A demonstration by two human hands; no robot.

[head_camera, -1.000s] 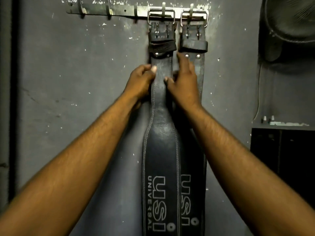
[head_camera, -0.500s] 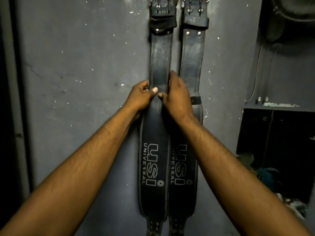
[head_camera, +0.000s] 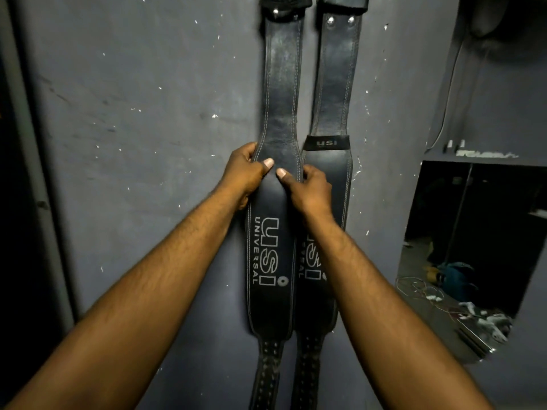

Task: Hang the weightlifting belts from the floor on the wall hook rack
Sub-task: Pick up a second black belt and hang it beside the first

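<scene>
Your left grip (head_camera: 245, 173) and right grip (head_camera: 312, 187) both clasp the left belt (head_camera: 268, 303) by its edges, thumbs pressed on its face just above the printed logo. It hangs flat on the grey wall (head_camera: 148, 113). A second belt (head_camera: 334, 84) hangs right of it, edges touching. Their tops leave the frame, so the rack is unseen, yet both look hung. Whether others wait below, you cannot tell. Further right of the left belt, a dark alcove (head_camera: 485, 208) shows littered floor (head_camera: 414, 258).
</scene>
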